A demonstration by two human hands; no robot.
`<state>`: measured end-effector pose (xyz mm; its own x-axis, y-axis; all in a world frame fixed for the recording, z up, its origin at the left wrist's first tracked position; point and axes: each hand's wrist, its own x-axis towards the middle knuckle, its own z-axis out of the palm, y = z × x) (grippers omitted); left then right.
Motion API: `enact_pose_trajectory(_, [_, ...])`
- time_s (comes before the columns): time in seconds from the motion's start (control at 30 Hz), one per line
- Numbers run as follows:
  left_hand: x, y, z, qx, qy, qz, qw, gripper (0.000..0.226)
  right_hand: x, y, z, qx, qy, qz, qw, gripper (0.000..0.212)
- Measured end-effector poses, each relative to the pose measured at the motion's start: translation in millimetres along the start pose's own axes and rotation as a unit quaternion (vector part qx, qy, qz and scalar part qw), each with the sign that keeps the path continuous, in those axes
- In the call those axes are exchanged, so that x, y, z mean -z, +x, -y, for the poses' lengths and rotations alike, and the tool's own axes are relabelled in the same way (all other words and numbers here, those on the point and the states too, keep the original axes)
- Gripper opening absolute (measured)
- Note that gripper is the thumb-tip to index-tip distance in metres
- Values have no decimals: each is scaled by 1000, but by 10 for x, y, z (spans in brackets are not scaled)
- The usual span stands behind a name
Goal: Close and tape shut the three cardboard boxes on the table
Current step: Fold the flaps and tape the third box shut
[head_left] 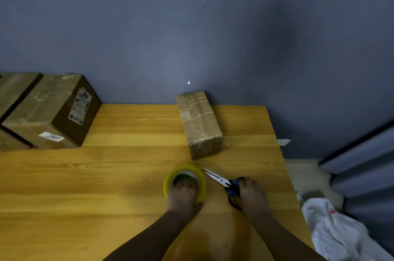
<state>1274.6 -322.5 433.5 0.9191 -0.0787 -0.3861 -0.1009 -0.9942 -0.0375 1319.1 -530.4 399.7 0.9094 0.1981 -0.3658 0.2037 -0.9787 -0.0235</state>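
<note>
A small closed cardboard box (198,124) lies on the wooden table (106,175) near the far edge, with tape shining on its top. At the far left stands a larger closed box (51,111) with printed labels, and parts of other boxes (15,88) show beside it. My left hand (182,196) grips a yellowish roll of clear tape (185,179) lying flat on the table, with fingers over its rim into the core. Next to it, my right hand (251,196) grips the blue and black handles of a pair of scissors (223,184), whose blades point up-left toward the roll.
A dark blue-grey wall rises right behind the table. The table's right edge runs diagonally beside my right hand. Beyond it, on the floor, lies a white plastic bag (332,228) and a scrap of paper (283,142).
</note>
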Motion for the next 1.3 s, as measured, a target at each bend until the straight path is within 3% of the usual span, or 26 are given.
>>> enact_pose_trajectory(0.17, [-61,11,-46,-18,39,30,999,61,78,-61,-33,20,7,-10,1000,41])
enact_pose_trajectory(0.33, [9,13,-38,-27,36,54,998,67,537,225,15,74,69,-159,982,38])
enact_pose_trajectory(0.4, [125,11,31,-38,2,-8,999,63,798,380,126,112,86,-231,963,42])
enact_pose_trajectory(0.47, [277,95,172,-47,-36,-153,986,54,1034,512,247,150,84,-282,944,50])
enact_pose_trajectory(0.53, [429,273,339,-45,-62,-283,956,46,1213,630,352,198,51,-255,945,57])
enact_pose_trajectory(0.6, [603,506,470,-47,-98,-332,937,55,1311,747,425,242,9,-209,948,60])
enact_pose_trajectory(0.7, [823,800,569,-81,-112,-248,959,93,1338,862,483,271,-16,-151,950,60])
enact_pose_trajectory(0.8, [884,990,655,-104,-71,-175,977,108,1255,941,465,262,0,-124,957,56])
enact_pose_trajectory(1.1, [784,1153,588,-125,-35,-170,977,97,998,1099,314,289,6,-201,936,56])
enact_pose_trajectory(1.3, [764,1181,578,-115,-23,-182,976,94,910,1146,286,295,-4,-179,939,58])
